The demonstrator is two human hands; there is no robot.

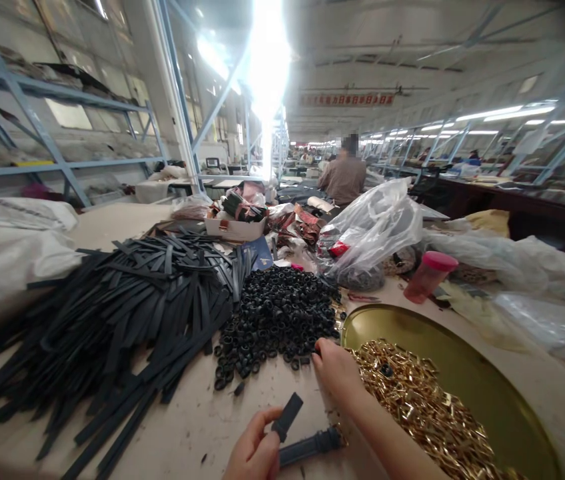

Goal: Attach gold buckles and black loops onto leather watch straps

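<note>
My left hand (257, 445) is closed on a dark strap (307, 448), pinched between thumb and fingers. One end of the strap sticks up, and the other carries a dark loop and a gold-coloured buckle (341, 435). My right hand (336, 372) touches the lower right edge of a heap of small black loops (282, 307). Its fingertips are drawn together, and whatever they pinch is hidden. Just right of that hand lies a pile of gold buckles (402, 380) on a round gold tray (492, 373).
A big heap of dark straps (152, 300) covers the table's left side. Behind the loops stand a white box (235, 229) and a clear plastic bag (377, 220). A pink-lidded jar (427, 277) leans beyond the tray. A person (345, 175) is farther back.
</note>
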